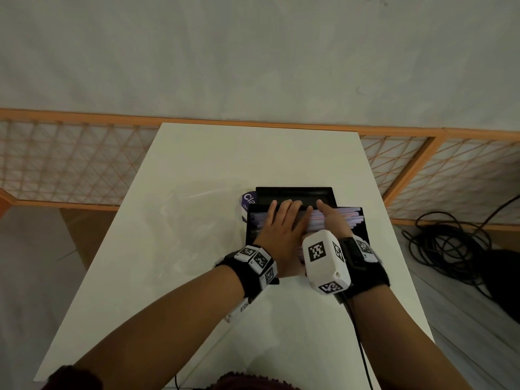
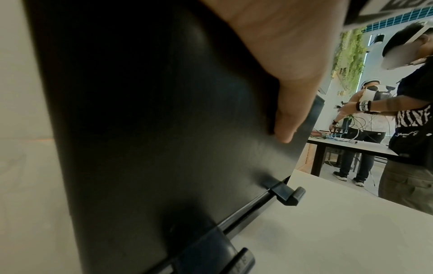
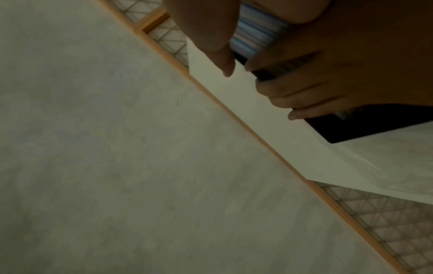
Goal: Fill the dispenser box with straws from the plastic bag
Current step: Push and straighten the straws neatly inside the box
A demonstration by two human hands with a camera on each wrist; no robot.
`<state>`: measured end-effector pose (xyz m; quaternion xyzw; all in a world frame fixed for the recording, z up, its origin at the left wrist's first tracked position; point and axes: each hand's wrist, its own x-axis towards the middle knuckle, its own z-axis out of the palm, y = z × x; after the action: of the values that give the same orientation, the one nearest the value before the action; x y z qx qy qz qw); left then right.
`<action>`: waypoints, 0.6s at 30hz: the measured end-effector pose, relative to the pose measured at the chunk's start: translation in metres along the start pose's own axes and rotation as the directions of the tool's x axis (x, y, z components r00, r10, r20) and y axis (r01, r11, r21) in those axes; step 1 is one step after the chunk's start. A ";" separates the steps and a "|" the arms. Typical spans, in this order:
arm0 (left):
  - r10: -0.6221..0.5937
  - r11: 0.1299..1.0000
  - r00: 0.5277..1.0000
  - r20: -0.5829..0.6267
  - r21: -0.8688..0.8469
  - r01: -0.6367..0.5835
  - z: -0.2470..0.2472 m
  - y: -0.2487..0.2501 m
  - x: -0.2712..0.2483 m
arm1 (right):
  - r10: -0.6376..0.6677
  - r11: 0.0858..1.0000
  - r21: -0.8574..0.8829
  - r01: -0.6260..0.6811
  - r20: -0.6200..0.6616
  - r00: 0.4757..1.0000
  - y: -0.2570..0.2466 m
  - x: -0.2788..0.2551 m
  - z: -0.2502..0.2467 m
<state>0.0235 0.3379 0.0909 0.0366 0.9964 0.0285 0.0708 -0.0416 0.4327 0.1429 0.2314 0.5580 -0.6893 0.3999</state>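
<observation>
My left hand lies flat, fingers straight, across the pastel, paper-wrapped straws stacked in the open black plastic dispenser box at the middle of the white table. In the left wrist view its thumb bears on the box's near wall. My right hand rests on the same stack with thumb spread; its fingers appear loosely extended and grip nothing.

The clear plastic bag lies crumpled just left of the box, apparently emptied.

Procedure, as I judge it:
1. Press evenly with both palms to level the stack.
2. Keep all straws parallel to the long wall.
3. Tuck protruding ends inside the rim.
4. Avoid hard pressure; wrappers crease easily.
</observation>
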 end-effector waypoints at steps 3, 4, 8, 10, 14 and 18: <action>0.000 0.997 0.999 0.047 0.076 -0.004 0.003 -0.001 0.004 | 0.013 0.998 0.059 -0.018 0.076 0.997 -0.007 -0.012 -0.004; -0.008 0.996 0.999 0.053 0.091 0.003 0.005 -0.002 0.006 | 0.027 0.996 0.078 -0.036 0.121 0.992 -0.009 -0.016 -0.007; -0.038 0.992 0.996 0.085 0.126 0.027 0.012 -0.004 0.013 | -0.004 0.968 0.246 -0.042 0.184 0.983 -0.015 -0.033 -0.012; -0.037 0.994 0.998 0.054 0.108 0.031 0.013 -0.005 0.012 | -0.214 0.973 0.114 0.201 0.122 0.969 -0.017 -0.037 -0.012; -0.042 0.998 0.999 0.008 0.041 0.042 0.013 -0.004 0.011 | -0.682 0.351 -0.715 0.604 0.246 0.689 -0.016 -0.032 -0.018; -0.055 0.998 0.997 -0.057 -0.025 0.053 0.016 -0.002 0.007 | -0.379 -0.390 -0.882 0.263 0.414 0.827 -0.004 -0.002 -0.040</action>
<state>0.0190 0.3369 0.0744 0.0080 0.9983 0.0395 0.0430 -0.0482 0.4718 0.1360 -0.3219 0.9282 -0.0518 0.1793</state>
